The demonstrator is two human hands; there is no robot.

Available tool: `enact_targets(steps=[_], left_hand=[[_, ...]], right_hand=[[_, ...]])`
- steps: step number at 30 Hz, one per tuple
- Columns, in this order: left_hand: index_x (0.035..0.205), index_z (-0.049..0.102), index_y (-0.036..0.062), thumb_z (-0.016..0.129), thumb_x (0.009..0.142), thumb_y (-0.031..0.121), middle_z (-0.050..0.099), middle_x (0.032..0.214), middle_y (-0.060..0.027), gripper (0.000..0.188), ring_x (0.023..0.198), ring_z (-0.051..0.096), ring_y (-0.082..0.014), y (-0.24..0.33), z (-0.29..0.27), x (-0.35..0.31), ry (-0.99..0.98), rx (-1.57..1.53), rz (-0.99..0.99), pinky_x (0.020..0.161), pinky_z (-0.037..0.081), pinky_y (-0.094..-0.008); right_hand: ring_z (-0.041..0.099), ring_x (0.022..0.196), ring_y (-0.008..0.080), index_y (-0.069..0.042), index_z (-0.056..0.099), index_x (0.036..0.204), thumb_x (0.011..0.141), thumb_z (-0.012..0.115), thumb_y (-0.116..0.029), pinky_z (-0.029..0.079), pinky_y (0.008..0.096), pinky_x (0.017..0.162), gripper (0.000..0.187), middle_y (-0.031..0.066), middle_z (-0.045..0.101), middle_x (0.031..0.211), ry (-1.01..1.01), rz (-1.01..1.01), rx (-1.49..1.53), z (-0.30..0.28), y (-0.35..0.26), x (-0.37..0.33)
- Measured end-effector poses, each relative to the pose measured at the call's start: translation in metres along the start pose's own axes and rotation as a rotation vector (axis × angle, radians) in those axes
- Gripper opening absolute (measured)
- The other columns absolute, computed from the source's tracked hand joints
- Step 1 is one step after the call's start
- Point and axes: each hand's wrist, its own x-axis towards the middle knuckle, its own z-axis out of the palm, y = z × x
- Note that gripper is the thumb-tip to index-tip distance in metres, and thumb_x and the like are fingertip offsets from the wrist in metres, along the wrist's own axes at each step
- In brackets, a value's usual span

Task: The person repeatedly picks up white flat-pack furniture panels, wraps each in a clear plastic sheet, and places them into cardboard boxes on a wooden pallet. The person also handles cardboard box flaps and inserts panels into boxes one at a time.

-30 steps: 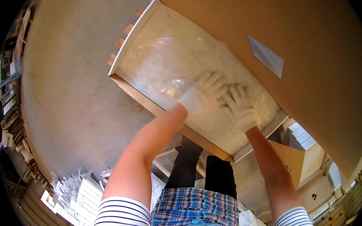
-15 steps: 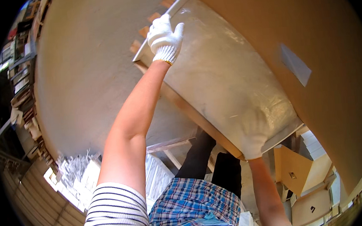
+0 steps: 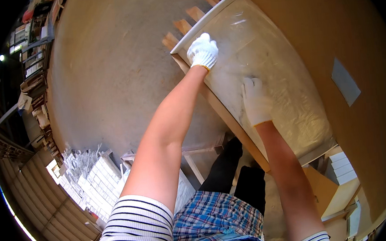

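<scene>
A long cardboard box lies before me, lined along its far end with a white edge. Inside it, clear plastic film covers a pale, flat content that I cannot identify. My left hand, in a white knit glove, is over the film near the far left corner; its fingers are curled, and whatever they may grip is hidden. Lower and to the right, my right hand, gloved alike and slightly blurred, reaches over the middle of the film with its fingers stretched out.
A tall brown cardboard panel with a pale label rises along the box's right side. Wooden slats stick out past the far end. Wrapped white stacks stand at lower left, an opened carton at lower right.
My left hand has come off the box's far edge and moved inward over the film. My right hand has moved from the near corner up to the film's middle. My view has shifted.
</scene>
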Motion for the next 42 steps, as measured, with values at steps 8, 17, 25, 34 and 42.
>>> enact_targets(steps=[8, 17, 25, 34, 42], left_hand=[[0.097, 0.066, 0.0059, 0.051, 0.084, 0.026, 0.07, 0.095, -0.0211, 0.028, 0.09, 0.069, -0.0368, -0.021, -0.029, -0.017, -0.009, -0.02, -0.099, 0.078, 0.054, -0.0469], [0.084, 0.059, 0.0102, 0.065, 0.067, 0.015, 0.058, 0.084, -0.0108, 0.019, 0.079, 0.058, -0.0313, -0.003, -0.007, -0.092, 0.305, -0.002, 0.717, 0.072, 0.047, -0.0461], [0.133, 0.054, 0.0117, 0.073, 0.078, 0.025, 0.045, 0.141, -0.0185, 0.059, 0.127, 0.041, -0.045, -0.002, 0.036, -0.108, 0.225, -0.035, 0.564, 0.099, 0.036, -0.0593], [0.149, 0.04, 0.0193, 0.076, 0.076, 0.042, 0.029, 0.155, -0.0234, 0.084, 0.14, 0.027, -0.0485, 0.005, 0.021, -0.104, 0.05, 0.037, 0.388, 0.107, 0.024, -0.0669], [0.156, 0.023, 0.0227, 0.086, 0.057, 0.058, 0.024, 0.157, -0.0222, 0.123, 0.139, 0.03, -0.0427, 0.043, -0.016, -0.073, -0.237, 0.292, 0.214, 0.097, 0.039, -0.0548]], right_hand=[[0.062, 0.077, 0.0356, -0.01, 0.059, 0.094, 0.092, 0.057, -0.024, 0.051, 0.046, 0.068, 0.014, 0.0158, 0.063, 0.087, -0.053, -0.08, 0.268, 0.015, 0.003, 0.001], [0.062, 0.088, 0.0354, -0.008, 0.062, 0.102, 0.09, 0.057, -0.02, 0.051, 0.0456, 0.076, 0.017, 0.0154, 0.064, 0.094, -0.295, 0.012, 0.326, 0.021, -0.033, -0.029], [0.054, 0.112, 0.0351, -0.011, 0.066, 0.104, 0.082, 0.058, -0.009, 0.046, 0.0437, 0.092, 0.023, 0.0148, 0.062, 0.113, -0.153, -0.257, 0.237, -0.017, 0.008, 0.019], [0.053, 0.121, 0.0319, -0.014, 0.054, 0.132, 0.095, 0.051, -0.019, 0.044, 0.0427, 0.1, 0.038, 0.0128, 0.054, 0.135, 0.463, -0.167, -0.262, -0.045, 0.04, 0.078], [0.046, 0.129, 0.0325, -0.012, 0.055, 0.131, 0.093, 0.056, -0.023, 0.041, 0.0413, 0.104, 0.04, 0.0133, 0.048, 0.143, 0.295, -0.34, -0.086, -0.02, 0.027, 0.13]])
